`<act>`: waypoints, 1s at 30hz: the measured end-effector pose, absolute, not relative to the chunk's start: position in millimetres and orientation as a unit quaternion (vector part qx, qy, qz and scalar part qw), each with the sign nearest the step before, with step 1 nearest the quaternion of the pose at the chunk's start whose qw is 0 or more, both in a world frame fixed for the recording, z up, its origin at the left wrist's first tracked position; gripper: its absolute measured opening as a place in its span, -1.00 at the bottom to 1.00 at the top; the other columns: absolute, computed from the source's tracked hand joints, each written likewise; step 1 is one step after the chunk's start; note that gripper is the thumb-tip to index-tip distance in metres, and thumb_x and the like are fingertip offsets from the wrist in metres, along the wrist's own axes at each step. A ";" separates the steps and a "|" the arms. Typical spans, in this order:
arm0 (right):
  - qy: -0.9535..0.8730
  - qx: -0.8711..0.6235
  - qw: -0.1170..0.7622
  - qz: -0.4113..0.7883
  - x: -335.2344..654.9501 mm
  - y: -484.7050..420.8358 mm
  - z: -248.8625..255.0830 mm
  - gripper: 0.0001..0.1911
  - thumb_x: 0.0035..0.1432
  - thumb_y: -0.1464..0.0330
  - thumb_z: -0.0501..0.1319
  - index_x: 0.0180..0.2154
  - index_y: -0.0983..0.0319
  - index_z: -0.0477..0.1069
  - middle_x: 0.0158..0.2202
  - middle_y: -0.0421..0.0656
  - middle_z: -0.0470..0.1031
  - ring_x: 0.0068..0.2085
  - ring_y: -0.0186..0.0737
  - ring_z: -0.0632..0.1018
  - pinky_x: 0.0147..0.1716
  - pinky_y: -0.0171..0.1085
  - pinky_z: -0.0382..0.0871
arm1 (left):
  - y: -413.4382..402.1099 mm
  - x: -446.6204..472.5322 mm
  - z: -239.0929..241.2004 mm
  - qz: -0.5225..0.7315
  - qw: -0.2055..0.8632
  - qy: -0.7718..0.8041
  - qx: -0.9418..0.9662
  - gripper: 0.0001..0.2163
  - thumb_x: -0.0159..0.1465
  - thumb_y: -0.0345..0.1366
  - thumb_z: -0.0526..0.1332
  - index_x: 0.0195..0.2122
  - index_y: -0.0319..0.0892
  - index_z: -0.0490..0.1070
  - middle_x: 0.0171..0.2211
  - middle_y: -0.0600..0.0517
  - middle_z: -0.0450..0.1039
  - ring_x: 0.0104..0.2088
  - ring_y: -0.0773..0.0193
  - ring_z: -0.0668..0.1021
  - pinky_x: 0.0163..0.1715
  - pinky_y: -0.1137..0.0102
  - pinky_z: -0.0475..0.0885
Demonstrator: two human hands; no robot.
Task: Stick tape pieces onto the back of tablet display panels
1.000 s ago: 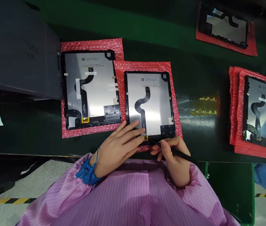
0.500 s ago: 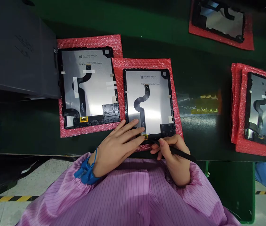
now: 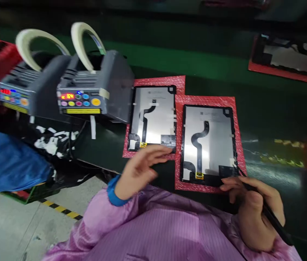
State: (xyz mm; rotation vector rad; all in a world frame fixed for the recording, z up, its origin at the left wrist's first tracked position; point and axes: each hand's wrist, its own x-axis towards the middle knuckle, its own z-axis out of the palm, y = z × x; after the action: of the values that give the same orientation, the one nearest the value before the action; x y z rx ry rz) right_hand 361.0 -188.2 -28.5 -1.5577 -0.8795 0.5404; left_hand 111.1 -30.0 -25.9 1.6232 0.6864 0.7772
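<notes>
My right hand grips slim black tweezers near the lower right corner of a tablet screen panel. That panel lies back side up on a pink bubble-wrap sheet, with a curved black flex cable ending at a yellow-taped connector. My left hand, a blue band around its wrist, is lifted and holds nothing, its fingers stretched out. It is in front of the lower edge of a second such panel, which has strips of white tape on it.
Two grey tape dispensers with lit displays and white tape rolls stand at the left; a white tape strip hangs from the nearer one. Another panel lies at the back right. Tape scraps and blue cloth are at far left.
The view has swung left, bringing the dispensers' fronts into sight. My left hand has come off the right panel and moved left. The tweezers have moved from the connector area to the panel's right corner.
</notes>
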 end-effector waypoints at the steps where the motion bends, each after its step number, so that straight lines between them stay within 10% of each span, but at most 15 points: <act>1: -0.391 -0.665 0.591 0.236 359.8 -186.3 -29.7 -0.75 0.41 0.14 0.24 -0.10 0.17 0.53 -0.28 -0.10 0.69 -0.39 -0.14 0.68 -0.55 -0.23 0.43 | -20.3 93.6 -23.6 0.386 0.599 0.342 0.613 -0.40 0.40 0.28 0.07 0.15 -0.11 0.47 0.00 -0.21 0.63 -0.01 -0.01 0.71 -0.17 0.21 0.70; 9: -0.444 -0.636 0.582 0.245 353.5 -160.0 -18.3 -0.80 0.46 0.22 0.18 -0.20 0.14 0.51 -0.34 -0.15 0.69 -0.43 -0.19 0.67 -0.56 -0.26 0.42 | 7.3 66.5 -12.7 0.584 0.545 0.440 0.410 -0.71 0.36 -0.03 0.36 -0.31 -0.19 0.58 -0.49 0.05 0.61 -0.52 0.38 0.62 -0.58 0.58 0.51; 15: -0.449 -0.602 0.516 0.412 365.9 -116.8 23.0 -0.72 0.25 0.24 0.42 -0.27 0.12 0.31 -0.07 -0.12 0.68 -0.18 -0.15 0.68 -0.28 -0.22 0.57 | -68.9 159.8 -16.9 0.309 0.769 0.228 0.511 -0.68 0.47 -0.12 0.24 0.18 -0.10 0.45 -0.12 -0.13 0.65 -0.21 0.18 0.71 -0.37 0.37 0.64; 23: -0.426 -0.570 0.466 0.525 374.5 -68.2 11.3 -0.49 0.11 0.21 0.50 -0.40 0.12 0.13 -0.46 -0.30 0.55 -0.42 -0.27 0.61 -0.44 -0.31 0.42 | -66.5 185.5 -24.2 0.185 0.873 0.123 0.435 -0.47 0.51 -0.05 0.16 0.44 0.01 0.10 -0.04 -0.16 0.61 -0.18 0.21 0.70 -0.32 0.40 0.59; 30: -0.448 -0.589 0.452 0.498 389.7 -44.2 -18.0 -0.48 0.09 0.19 0.51 -0.39 0.12 0.14 -0.43 -0.30 0.54 -0.33 -0.23 0.59 -0.29 -0.25 0.37 | -51.2 170.9 -21.6 0.187 0.674 0.167 0.695 -0.66 0.56 -0.21 -0.01 0.21 -0.15 0.43 -0.25 -0.07 0.61 -0.36 0.29 0.64 -0.41 0.41 0.55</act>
State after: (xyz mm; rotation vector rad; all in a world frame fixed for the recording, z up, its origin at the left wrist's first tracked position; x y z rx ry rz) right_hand 389.7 -44.2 -18.0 -1.4552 -1.1078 1.2312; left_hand 170.9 -51.2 -21.6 1.5642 0.3767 0.4200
